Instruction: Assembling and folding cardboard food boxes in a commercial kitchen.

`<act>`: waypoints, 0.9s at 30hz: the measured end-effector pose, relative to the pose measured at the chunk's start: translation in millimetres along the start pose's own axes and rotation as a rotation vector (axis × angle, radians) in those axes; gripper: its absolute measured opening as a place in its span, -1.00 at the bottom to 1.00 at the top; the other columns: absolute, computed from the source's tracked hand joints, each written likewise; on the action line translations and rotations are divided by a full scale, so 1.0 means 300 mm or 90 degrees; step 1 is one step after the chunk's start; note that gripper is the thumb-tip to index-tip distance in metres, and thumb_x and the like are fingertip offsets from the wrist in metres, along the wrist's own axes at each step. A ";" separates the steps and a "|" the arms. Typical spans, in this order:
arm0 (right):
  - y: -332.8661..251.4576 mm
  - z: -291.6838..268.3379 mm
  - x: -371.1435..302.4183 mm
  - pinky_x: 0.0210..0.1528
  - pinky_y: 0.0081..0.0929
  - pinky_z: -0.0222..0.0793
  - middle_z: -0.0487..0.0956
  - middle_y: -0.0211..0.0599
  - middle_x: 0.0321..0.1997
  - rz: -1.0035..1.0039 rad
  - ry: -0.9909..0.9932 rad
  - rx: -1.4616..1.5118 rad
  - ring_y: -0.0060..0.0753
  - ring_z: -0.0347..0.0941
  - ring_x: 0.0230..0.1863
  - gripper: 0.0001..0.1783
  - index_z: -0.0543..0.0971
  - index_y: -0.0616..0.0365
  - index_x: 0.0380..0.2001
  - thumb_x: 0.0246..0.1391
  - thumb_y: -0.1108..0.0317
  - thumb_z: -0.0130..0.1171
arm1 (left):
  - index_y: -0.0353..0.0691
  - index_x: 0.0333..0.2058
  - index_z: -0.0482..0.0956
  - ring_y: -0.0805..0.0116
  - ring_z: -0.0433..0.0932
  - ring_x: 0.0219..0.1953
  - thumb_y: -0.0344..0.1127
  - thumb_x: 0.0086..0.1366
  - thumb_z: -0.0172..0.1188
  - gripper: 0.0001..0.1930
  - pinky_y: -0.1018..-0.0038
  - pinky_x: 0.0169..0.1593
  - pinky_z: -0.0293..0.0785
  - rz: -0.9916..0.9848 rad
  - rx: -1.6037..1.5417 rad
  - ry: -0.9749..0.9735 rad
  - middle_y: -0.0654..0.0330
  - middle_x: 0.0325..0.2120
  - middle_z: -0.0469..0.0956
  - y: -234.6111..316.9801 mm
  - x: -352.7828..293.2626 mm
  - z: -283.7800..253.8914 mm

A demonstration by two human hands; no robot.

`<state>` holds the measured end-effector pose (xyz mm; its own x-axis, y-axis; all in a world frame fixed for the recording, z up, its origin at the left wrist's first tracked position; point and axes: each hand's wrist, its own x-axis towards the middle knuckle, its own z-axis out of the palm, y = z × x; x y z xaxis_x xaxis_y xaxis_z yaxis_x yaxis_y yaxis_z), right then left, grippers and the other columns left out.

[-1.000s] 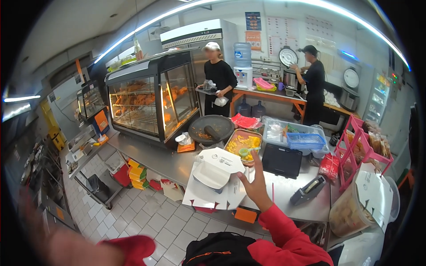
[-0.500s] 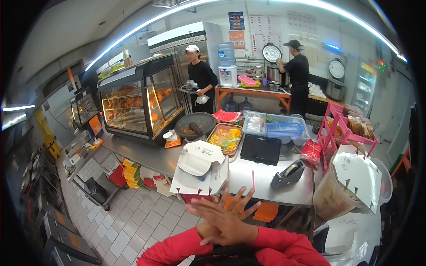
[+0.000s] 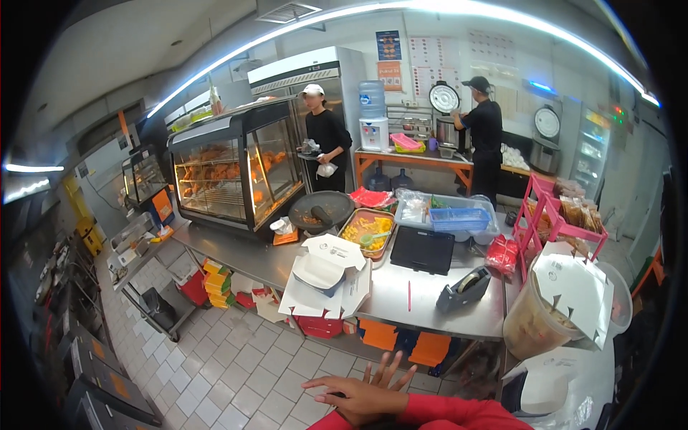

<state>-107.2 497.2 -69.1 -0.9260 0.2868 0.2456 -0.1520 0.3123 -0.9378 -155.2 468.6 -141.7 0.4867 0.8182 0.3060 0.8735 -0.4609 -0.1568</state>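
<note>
Both of my hands are crossed over each other at the lower edge, in front of the steel counter [image 3: 459,322]. My right hand [image 3: 358,399] lies on top with its fingers stretched toward the left. From behind it the spread fingers of my left hand [image 3: 389,373] stick up; its palm is hidden. Neither hand holds anything. Nearest on the counter are a thin red stick [image 3: 409,295], a black tape dispenser [image 3: 464,289], a black flat lidded case [image 3: 421,249] and white folded cardboard boxes [image 3: 326,283].
A glass warming cabinet [image 3: 236,168] with fried food stands left of a stone mortar [image 3: 321,210] and a tray of yellow pieces [image 3: 367,233]. Blue baskets [image 3: 462,218], a pink rack [image 3: 534,208] and a large tub [image 3: 534,330] are at right. Two co-workers [image 3: 326,132] [image 3: 486,129] stand behind.
My crossed hands have dropped lower and away from the counter edge, and the right hand has turned so its fingers point left. The whole view has shifted slightly.
</note>
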 end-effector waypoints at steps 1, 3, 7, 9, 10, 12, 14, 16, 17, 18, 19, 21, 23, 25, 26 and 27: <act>0.028 0.008 -0.007 0.27 -0.31 0.14 0.31 -0.18 0.27 0.140 -0.018 0.074 -0.20 0.24 0.28 -0.50 0.29 0.18 0.20 0.30 0.15 -0.08 | 0.25 0.33 0.03 -0.01 0.00 0.37 0.25 0.26 -0.19 -0.31 -0.20 0.25 -0.07 -0.003 0.000 0.005 0.07 0.35 0.01 0.019 -0.031 0.031; 0.136 0.037 -0.035 0.22 -0.39 0.21 0.33 -0.17 0.26 0.151 -0.037 0.010 -0.25 0.29 0.25 -0.51 0.29 0.13 0.21 0.30 0.14 -0.08 | 0.34 0.33 0.02 0.04 0.04 0.36 0.28 0.25 -0.28 -0.33 -0.11 0.22 0.00 0.004 0.168 -0.051 0.17 0.34 0.06 0.049 -0.095 0.110; 0.213 0.101 -0.076 0.24 -0.42 0.19 0.44 -0.11 0.15 0.199 -0.033 0.131 -0.27 0.31 0.23 -0.45 0.33 0.13 0.18 0.26 0.02 -0.02 | 0.38 0.32 0.03 0.08 0.05 0.36 0.29 0.26 -0.33 -0.35 -0.07 0.21 0.03 -0.045 0.278 0.099 0.21 0.35 0.06 0.132 -0.174 0.289; 0.224 0.089 -0.088 0.26 -0.40 0.16 0.42 -0.12 0.16 0.190 -0.040 0.117 -0.26 0.31 0.22 -0.44 0.31 0.13 0.19 0.26 0.00 -0.03 | 0.19 0.32 0.06 -0.03 0.04 0.35 0.20 0.29 -0.22 -0.34 -0.15 0.22 0.01 -0.042 0.222 0.205 0.10 0.33 0.07 0.148 -0.173 0.301; 0.226 0.076 -0.099 0.28 -0.32 0.13 0.34 -0.13 0.23 0.195 -0.020 0.265 -0.28 0.23 0.27 -0.41 0.27 0.09 0.22 0.26 -0.02 -0.03 | 0.19 0.32 0.06 -0.03 0.04 0.35 0.20 0.29 -0.22 -0.34 -0.15 0.22 0.01 -0.043 0.218 0.201 0.10 0.33 0.07 0.151 -0.175 0.290; 0.226 0.042 -0.094 0.29 -0.24 0.12 0.29 -0.14 0.27 0.211 0.058 0.380 -0.25 0.17 0.30 -0.40 0.24 0.05 0.24 0.25 -0.03 -0.03 | 0.08 0.32 0.05 -0.07 0.01 0.36 0.18 0.28 -0.15 -0.31 -0.16 0.25 -0.07 -0.025 -0.038 0.104 0.00 0.33 0.04 0.121 -0.186 0.243; 0.252 -0.001 -0.104 0.29 -0.16 0.11 0.23 -0.14 0.30 0.225 0.154 0.491 -0.21 0.12 0.34 -0.38 0.21 0.02 0.27 0.25 -0.03 -0.02 | -0.03 0.32 0.04 -0.11 -0.03 0.36 0.17 0.27 -0.09 -0.27 -0.17 0.28 -0.15 0.006 -0.300 0.009 -0.11 0.32 0.01 0.076 -0.169 0.171; 0.264 -0.035 -0.108 0.28 0.00 0.12 0.16 -0.16 0.32 0.147 0.247 0.705 -0.12 0.05 0.36 -0.33 0.12 0.02 0.30 0.23 0.01 0.01 | -0.27 0.28 0.04 -0.22 -0.06 0.34 0.12 0.24 0.05 -0.20 -0.26 0.27 -0.26 0.041 -0.380 -0.301 -0.28 0.28 -0.02 0.045 -0.145 0.084; 0.246 -0.043 -0.115 0.28 0.00 0.12 0.16 -0.16 0.32 0.148 0.246 0.706 -0.12 0.05 0.36 -0.33 0.12 0.02 0.30 0.23 0.01 0.01 | -0.27 0.28 0.04 -0.22 -0.06 0.34 0.12 0.24 0.05 -0.20 -0.26 0.27 -0.26 0.040 -0.380 -0.302 -0.28 0.28 -0.02 0.042 -0.136 0.056; 0.195 -0.053 -0.111 0.28 0.03 0.13 0.15 -0.16 0.32 0.151 0.367 0.805 -0.08 0.07 0.35 -0.30 0.09 0.05 0.30 0.21 0.03 0.06 | -0.28 0.28 0.06 -0.20 -0.04 0.34 0.12 0.25 0.03 -0.22 -0.27 0.27 -0.23 0.043 -0.325 -0.336 -0.26 0.28 0.01 0.040 -0.134 0.031; 0.155 -0.079 -0.116 0.27 0.06 0.13 0.15 -0.17 0.31 0.148 0.499 0.899 -0.04 0.09 0.33 -0.26 0.06 0.08 0.30 0.18 0.05 0.10 | -0.28 0.27 0.08 -0.18 -0.02 0.34 0.11 0.26 0.02 -0.24 -0.28 0.26 -0.21 0.053 -0.270 -0.370 -0.24 0.27 0.03 0.039 -0.108 -0.020; 0.139 -0.178 -0.142 0.22 0.00 0.23 0.18 -0.18 0.25 0.019 0.482 0.867 -0.05 0.19 0.26 -0.17 0.02 0.13 0.30 0.11 0.10 0.20 | -0.21 0.30 0.04 -0.12 -0.08 0.37 0.02 0.18 0.16 -0.19 -0.32 0.24 -0.17 0.043 -0.254 -0.264 -0.17 0.31 -0.04 0.027 -0.066 -0.082; -0.089 -0.275 -0.093 0.11 -0.17 0.36 0.29 -0.21 0.10 -0.124 0.592 0.500 -0.16 0.34 0.13 -0.29 0.21 0.15 0.18 0.03 0.22 0.29 | -0.20 0.30 0.04 -0.15 -0.05 0.36 0.08 0.21 0.12 -0.19 -0.33 0.21 -0.09 0.037 -0.226 -0.133 -0.20 0.28 0.02 -0.008 -0.060 -0.121; -0.271 -0.360 -0.145 -0.04 -0.35 0.45 0.41 -0.26 -0.07 -0.279 0.598 0.058 -0.32 0.46 -0.08 -0.57 0.41 0.20 -0.06 -0.01 0.39 0.31 | -0.12 0.33 -0.02 -0.16 -0.12 0.37 0.08 0.16 0.18 -0.13 -0.29 0.22 -0.07 -0.012 -0.159 -0.041 -0.16 0.33 -0.10 -0.044 -0.016 -0.207; -0.366 -0.348 -0.149 -0.11 -0.39 0.46 0.46 -0.27 -0.18 -0.306 0.595 -0.056 -0.37 0.48 -0.17 -0.69 0.46 0.22 -0.21 -0.04 0.45 0.31 | -0.12 0.33 -0.02 -0.16 -0.12 0.37 0.08 0.16 0.18 -0.13 -0.29 0.22 -0.07 -0.022 -0.156 -0.044 -0.16 0.33 -0.10 -0.067 -0.029 -0.212; -0.455 -0.337 -0.149 -0.18 -0.44 0.46 0.50 -0.27 -0.28 -0.333 0.591 -0.172 -0.42 0.49 -0.26 -0.80 0.50 0.23 -0.36 -0.07 0.50 0.30 | -0.09 0.34 -0.04 -0.17 -0.14 0.38 0.08 0.14 0.19 -0.11 -0.27 0.22 -0.05 -0.053 -0.144 -0.054 -0.15 0.34 -0.14 -0.091 -0.042 -0.210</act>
<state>-10.2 533.2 72.9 -0.1316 0.5956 0.7924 -0.2647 0.7492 -0.6071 -185.9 449.1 -82.2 0.4212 0.8780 0.2273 0.8899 -0.4484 0.0830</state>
